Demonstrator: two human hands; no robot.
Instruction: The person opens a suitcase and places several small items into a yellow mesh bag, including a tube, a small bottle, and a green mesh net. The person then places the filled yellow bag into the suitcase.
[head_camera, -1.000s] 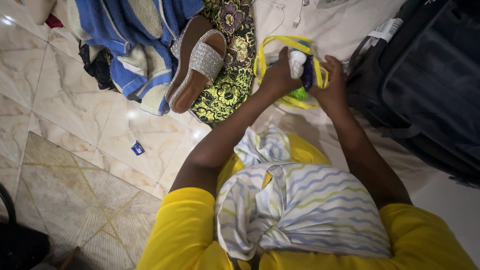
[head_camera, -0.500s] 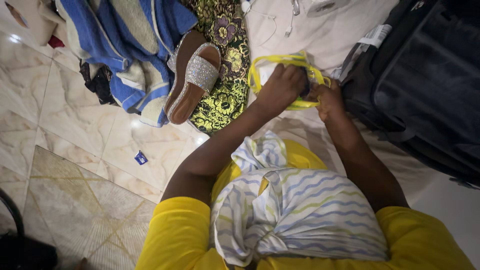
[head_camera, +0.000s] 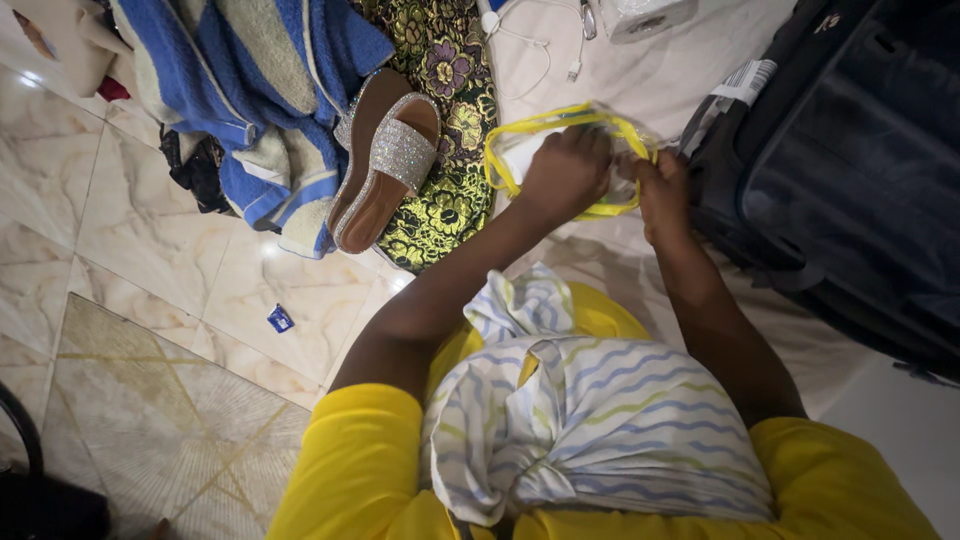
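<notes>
— So what changed?
— Now the left hand (head_camera: 568, 170) presses closed inside the clear yellow-trimmed pouch (head_camera: 520, 135); the white bottle is out of sight. The right hand (head_camera: 660, 190) pinches its edge.
— And around?
— Marble floor (head_camera: 150, 270), 1 glittery sandal (head_camera: 385, 170), black suitcase (head_camera: 850, 170).

Clear glossy plastic pouch (head_camera: 520, 150) w/ yellow trim, glittery sandal (head_camera: 385, 170), terry-cloth towel (head_camera: 270, 90), polished marble floor (head_camera: 150, 270).
</notes>
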